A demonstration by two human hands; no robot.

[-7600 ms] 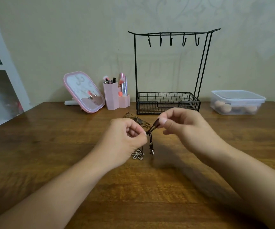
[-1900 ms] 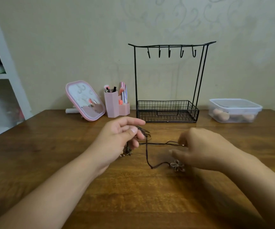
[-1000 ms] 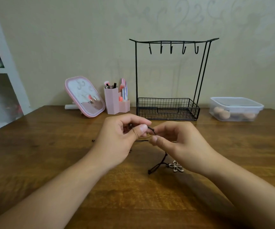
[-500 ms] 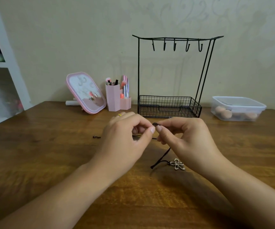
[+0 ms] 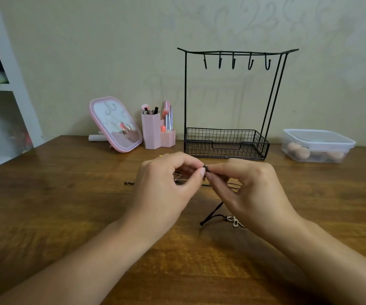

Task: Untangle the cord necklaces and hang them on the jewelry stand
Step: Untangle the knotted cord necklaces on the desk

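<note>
Untangling is the step in hand, I judge, because nothing hangs yet on the jewelry stand (image 5: 232, 102) and all five hooks (image 5: 233, 62) are bare. My left hand (image 5: 166, 186) and my right hand (image 5: 246, 188) meet above the surface (image 5: 67, 216), fingertips almost touching, and both pinch one small dark point of the cord necklaces (image 5: 206, 167), perhaps a knot or a bead; I cannot tell which. Below my right hand a dark cord (image 5: 213, 213) goes down to the surface, and a flower pendant (image 5: 235, 222) lies beside its end. More cord shows between and behind my hands, and one end (image 5: 129, 183) lies to the left of my left hand. The next move, I think, needs a gentle pull in opposite directions to open the tangle, without tightening it. After this, one free necklace must be lifted to a hook.
</note>
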